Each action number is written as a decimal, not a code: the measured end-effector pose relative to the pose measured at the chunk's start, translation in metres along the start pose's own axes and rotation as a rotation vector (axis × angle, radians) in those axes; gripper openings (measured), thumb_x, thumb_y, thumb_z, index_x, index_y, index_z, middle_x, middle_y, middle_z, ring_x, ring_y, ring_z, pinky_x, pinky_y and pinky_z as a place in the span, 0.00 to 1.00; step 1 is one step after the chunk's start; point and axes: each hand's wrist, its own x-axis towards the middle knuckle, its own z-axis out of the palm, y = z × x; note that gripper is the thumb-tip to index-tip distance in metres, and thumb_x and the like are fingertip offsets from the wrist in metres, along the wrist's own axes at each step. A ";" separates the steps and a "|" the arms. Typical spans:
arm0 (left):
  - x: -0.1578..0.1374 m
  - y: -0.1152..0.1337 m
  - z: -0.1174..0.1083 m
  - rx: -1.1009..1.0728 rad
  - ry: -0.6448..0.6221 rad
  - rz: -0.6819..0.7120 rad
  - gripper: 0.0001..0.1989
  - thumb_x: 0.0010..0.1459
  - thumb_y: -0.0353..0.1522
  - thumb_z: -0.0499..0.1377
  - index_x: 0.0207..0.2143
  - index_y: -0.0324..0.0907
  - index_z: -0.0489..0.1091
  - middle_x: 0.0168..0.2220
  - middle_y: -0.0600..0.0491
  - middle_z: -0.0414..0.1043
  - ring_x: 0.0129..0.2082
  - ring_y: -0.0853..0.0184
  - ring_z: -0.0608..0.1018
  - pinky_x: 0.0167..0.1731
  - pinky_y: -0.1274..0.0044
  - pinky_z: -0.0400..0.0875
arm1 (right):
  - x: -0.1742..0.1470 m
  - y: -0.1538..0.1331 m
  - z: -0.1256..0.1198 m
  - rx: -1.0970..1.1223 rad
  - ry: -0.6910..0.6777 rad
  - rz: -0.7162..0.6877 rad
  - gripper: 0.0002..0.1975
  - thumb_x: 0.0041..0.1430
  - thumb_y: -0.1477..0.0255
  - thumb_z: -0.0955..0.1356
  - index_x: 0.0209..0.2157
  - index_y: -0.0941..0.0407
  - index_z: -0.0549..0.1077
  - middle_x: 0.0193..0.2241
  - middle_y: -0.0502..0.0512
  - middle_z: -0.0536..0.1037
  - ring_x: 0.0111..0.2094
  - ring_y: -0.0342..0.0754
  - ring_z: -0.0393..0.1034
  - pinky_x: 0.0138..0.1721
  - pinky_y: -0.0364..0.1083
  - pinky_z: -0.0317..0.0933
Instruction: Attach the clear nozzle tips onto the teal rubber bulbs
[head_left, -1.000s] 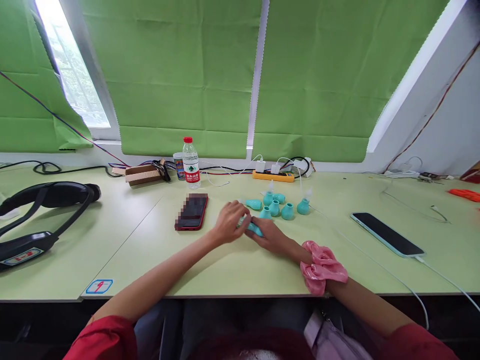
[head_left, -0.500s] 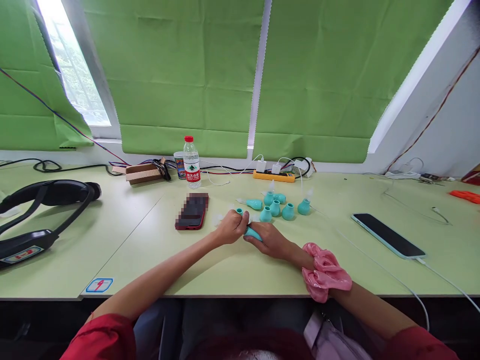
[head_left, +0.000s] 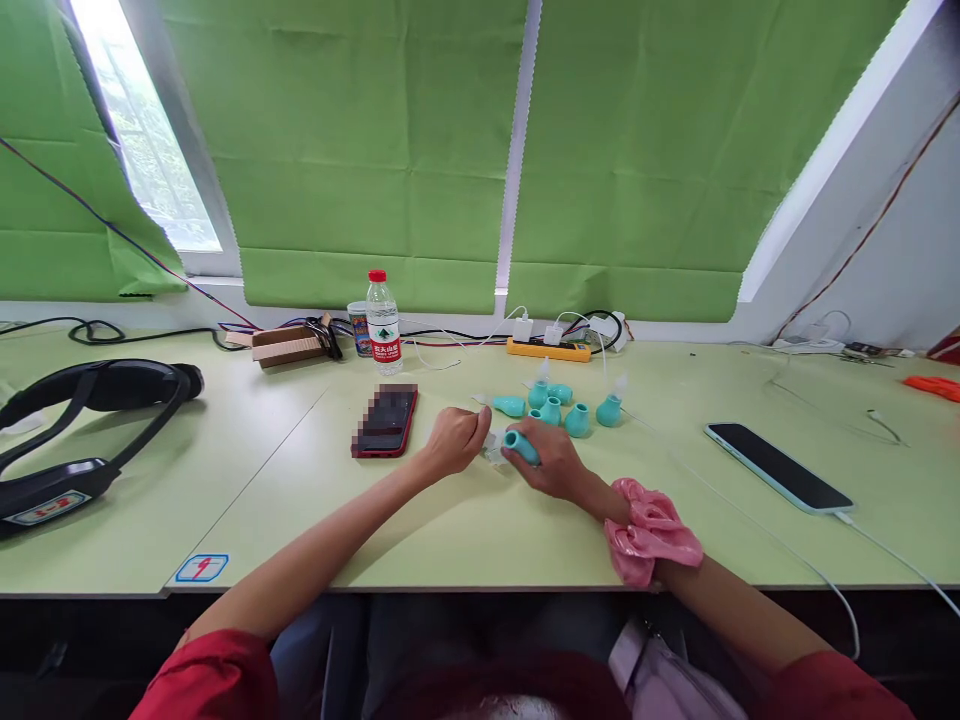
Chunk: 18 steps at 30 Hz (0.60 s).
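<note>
My right hand (head_left: 553, 460) is wrapped round a teal rubber squeeze bulb (head_left: 521, 447), whose round open mouth points up and to the left. My left hand (head_left: 455, 441) is closed just to its left, thumb uppermost; what it holds, if anything, is hidden by the fingers. Small clear plastic pieces (head_left: 493, 447) show on the table between the two hands. Beyond my right hand stand or lie several more teal bulbs (head_left: 577, 420). A few carry clear tips, such as the bulb on the right (head_left: 608, 410) and the lying bulb on the left (head_left: 509, 406).
A red-edged phone (head_left: 385, 420) lies left of my hands, a charging phone (head_left: 778, 468) to the right. Behind are a water bottle (head_left: 385, 330), a cup (head_left: 360, 328), a cardboard box (head_left: 289, 346) and a yellow power strip (head_left: 548, 350). A black headset (head_left: 97, 470) sits far left.
The bulb in my right hand has turned so its mouth faces up and left. My hands have drawn slightly apart, and the teal rim at my left hand no longer shows.
</note>
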 end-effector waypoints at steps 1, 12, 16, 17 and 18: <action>0.001 -0.002 -0.001 0.121 0.014 0.046 0.24 0.58 0.36 0.35 0.15 0.38 0.58 0.13 0.54 0.58 0.14 0.74 0.61 0.18 0.79 0.49 | 0.000 0.004 -0.001 0.005 0.045 0.064 0.08 0.54 0.69 0.60 0.34 0.58 0.63 0.27 0.55 0.69 0.30 0.46 0.63 0.29 0.45 0.58; 0.004 -0.017 0.010 0.582 -0.051 0.200 0.13 0.57 0.32 0.41 0.30 0.37 0.63 0.23 0.49 0.67 0.23 0.66 0.71 0.22 0.77 0.57 | 0.003 0.049 -0.013 -0.246 0.070 0.466 0.14 0.46 0.61 0.62 0.22 0.58 0.70 0.21 0.53 0.68 0.23 0.43 0.61 0.25 0.41 0.53; -0.001 -0.025 0.025 0.602 -0.121 0.365 0.12 0.57 0.31 0.42 0.29 0.37 0.62 0.21 0.50 0.66 0.19 0.68 0.70 0.18 0.79 0.54 | 0.003 0.054 -0.018 -0.350 -0.134 0.663 0.17 0.45 0.58 0.62 0.18 0.57 0.70 0.18 0.52 0.70 0.22 0.43 0.62 0.23 0.40 0.49; -0.003 -0.027 0.030 0.604 -0.129 0.410 0.12 0.57 0.31 0.42 0.28 0.37 0.62 0.21 0.51 0.66 0.18 0.68 0.70 0.18 0.79 0.54 | 0.003 0.055 -0.019 -0.375 -0.180 0.706 0.17 0.44 0.58 0.61 0.17 0.57 0.70 0.18 0.52 0.70 0.23 0.44 0.63 0.23 0.40 0.49; -0.004 -0.029 0.034 0.604 -0.133 0.456 0.11 0.57 0.30 0.42 0.28 0.38 0.62 0.21 0.51 0.66 0.18 0.69 0.70 0.17 0.79 0.54 | 0.003 0.056 -0.020 -0.396 -0.220 0.747 0.18 0.44 0.57 0.61 0.17 0.56 0.70 0.18 0.53 0.71 0.24 0.45 0.64 0.22 0.40 0.49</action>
